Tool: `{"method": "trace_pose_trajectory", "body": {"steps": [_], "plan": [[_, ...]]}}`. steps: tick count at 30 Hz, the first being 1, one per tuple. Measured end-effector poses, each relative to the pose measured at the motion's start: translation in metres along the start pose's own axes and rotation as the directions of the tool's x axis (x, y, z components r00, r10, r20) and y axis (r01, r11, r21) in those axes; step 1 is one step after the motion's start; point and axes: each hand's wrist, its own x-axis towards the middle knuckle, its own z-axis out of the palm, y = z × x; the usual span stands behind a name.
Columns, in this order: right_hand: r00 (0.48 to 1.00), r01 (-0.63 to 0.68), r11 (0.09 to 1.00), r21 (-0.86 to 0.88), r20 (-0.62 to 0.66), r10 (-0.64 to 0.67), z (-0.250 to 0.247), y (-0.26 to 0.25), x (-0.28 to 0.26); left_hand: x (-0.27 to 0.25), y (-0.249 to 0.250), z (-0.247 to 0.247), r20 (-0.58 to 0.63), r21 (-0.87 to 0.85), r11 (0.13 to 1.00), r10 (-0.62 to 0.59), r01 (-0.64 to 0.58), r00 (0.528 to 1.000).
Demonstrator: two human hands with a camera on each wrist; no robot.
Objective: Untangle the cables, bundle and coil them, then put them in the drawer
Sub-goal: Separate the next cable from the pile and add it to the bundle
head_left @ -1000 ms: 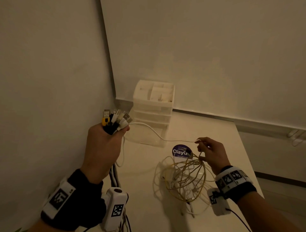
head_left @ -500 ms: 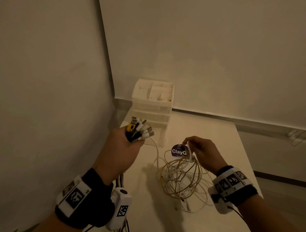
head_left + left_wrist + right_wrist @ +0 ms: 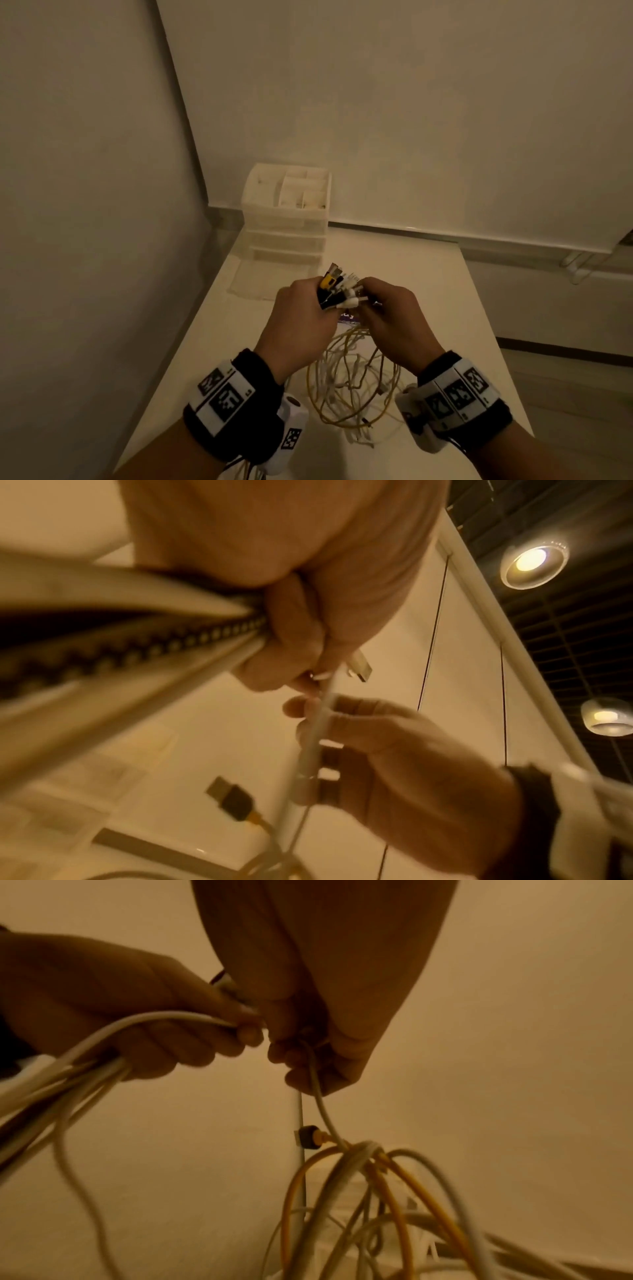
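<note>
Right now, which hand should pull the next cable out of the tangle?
Right hand: it already pinches a white cable from the tangle. The left hand is full of gathered plugs.

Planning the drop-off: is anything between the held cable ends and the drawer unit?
Nothing visible stands between the cable ends, gripped by the left hand, and the drawer unit. Its drawers look shut, though, and the cable tangle still trails on the table.

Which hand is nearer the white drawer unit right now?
Left, narrowly. The left hand, gripping the bunch of plugs, sits just in front of the drawer unit. The right hand is beside it, further to the right, pinching a white cable.
</note>
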Motion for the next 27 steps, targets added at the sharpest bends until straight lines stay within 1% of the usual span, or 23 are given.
{"method": "trace_pose_trajectory", "body": {"steps": [2, 4, 5, 6, 7, 8, 9, 11, 12, 13, 14, 15, 16, 17, 18, 19, 20, 21, 22, 23, 25, 26, 27], "plan": [[1.000, 0.006, 1.000, 0.029, 0.012, -0.007, 0.009, 0.007, -0.011, 0.002, 0.005, -0.001, -0.032, -0.135, 0.991, -0.002, -0.002, 0.999], [0.998, 0.061, 0.996, -0.070, -0.005, -0.061, 0.024, 0.023, -0.020, 0.001, 0.016, -0.006, -0.049, -0.222, 0.975, -0.020, 0.008, 0.999], [0.998, 0.065, 0.989, -0.129, -0.009, -0.066, 0.031, 0.035, -0.024, 0.000, 0.022, -0.009, -0.054, -0.252, 0.968, -0.018, 0.004, 0.998], [0.999, 0.037, 0.983, -0.180, 0.013, -0.036, 0.036, 0.049, -0.026, 0.000, 0.029, -0.015, -0.070, -0.317, 0.948, -0.029, 0.005, 0.997], [0.999, -0.021, 0.978, -0.208, 0.043, 0.031, 0.039, 0.063, -0.028, 0.001, 0.037, -0.025, -0.093, -0.397, 0.918, -0.049, 0.008, 0.994], [0.992, -0.100, 0.973, -0.208, 0.058, 0.114, 0.040, 0.074, -0.034, 0.005, 0.042, -0.036, -0.119, -0.455, 0.890, -0.057, -0.003, 0.991], [0.982, -0.176, 0.968, -0.182, 0.038, 0.185, 0.040, 0.084, -0.040, 0.011, 0.044, -0.048, -0.150, -0.466, 0.884, -0.051, -0.025, 0.987], [0.951, -0.309, 0.950, -0.052, -0.042, 0.307, 0.036, 0.091, -0.045, 0.019, 0.043, -0.065, -0.176, -0.391, 0.919, -0.023, -0.049, 0.984], [0.934, -0.350, 0.936, 0.033, -0.063, 0.351, 0.032, 0.086, -0.045, 0.020, 0.042, -0.066, -0.160, -0.353, 0.935, -0.016, -0.042, 0.987], [0.929, -0.354, 0.924, 0.146, -0.062, 0.366, 0.028, 0.077, -0.043, 0.019, 0.039, -0.063, -0.136, -0.335, 0.942, -0.017, -0.030, 0.991], [0.933, -0.333, 0.893, 0.302, -0.034, 0.359, 0.023, 0.063, -0.039, 0.016, 0.035, -0.059, -0.110, -0.330, 0.944, -0.025, -0.013, 0.994], [0.943, -0.291, 0.818, 0.496, 0.003, 0.333, 0.017, 0.046, -0.035, 0.011, 0.030, -0.054, -0.076, -0.327, 0.945, -0.039, 0.012, 0.996], [0.954, -0.249, 0.723, 0.644, 0.034, 0.298, 0.010, 0.028, -0.030, 0.005, 0.025, -0.050, -0.033, -0.326, 0.945, -0.050, 0.036, 0.998], [0.967, -0.204, 0.679, 0.706, 0.037, 0.252, 0.003, 0.011, -0.027, -0.001, 0.022, -0.048, 0.014, -0.330, 0.942, -0.060, 0.061, 0.998], [0.981, -0.162, 0.726, 0.668, 0.033, 0.189, -0.002, -0.006, -0.025, -0.006, 0.019, -0.048, 0.060, -0.339, 0.937, -0.069, 0.086, 0.996], [0.992, -0.121, 0.824, 0.553, 0.053, 0.111, -0.004, -0.020, -0.023, -0.010, 0.018, -0.048, 0.102, -0.354, 0.929, -0.075, 0.106, 0.992], [0.994, -0.077, 0.918, 0.390, 0.106, 0.038, -0.003, -0.032, -0.022, -0.013, 0.017, -0.050, 0.138, -0.362, 0.924, -0.076, 0.122, 0.987], [0.985, -0.019, 0.974, 0.226, 0.171, -0.021, 0.000, -0.042, -0.021, -0.015, 0.017, -0.053, 0.152, -0.367, 0.921, -0.079, 0.131, 0.985], [0.971, 0.042, 0.991, 0.128, 0.228, -0.070, 0.005, -0.048, -0.022, -0.017, 0.018, -0.056, 0.155, -0.374, 0.917, -0.083, 0.136, 0.984], [0.966, 0.059, 0.990, 0.126, 0.243, -0.089, 0.011, -0.054, -0.023, -0.019, 0.018, -0.061, 0.152, -0.390, 0.909, -0.091, 0.145, 0.984], [0.980, 0.059, 0.983, 0.176, 0.175, -0.090, 0.020, -0.061, -0.032, -0.022, 0.012, -0.069, 0.145, -0.426, 0.889, -0.115, 0.167, 0.983], [0.987, 0.032, 0.976, 0.214, 0.150, -0.065, 0.018, -0.064, -0.040, -0.023, 0.007, -0.073, 0.140, -0.456, 0.871, -0.134, 0.184, 0.981], [0.991, -0.017, 0.950, 0.312, 0.133, -0.026, 0.013, -0.068, -0.049, -0.024, 0.002, -0.077, 0.136, -0.491, 0.849, -0.147, 0.196, 0.980]]}}
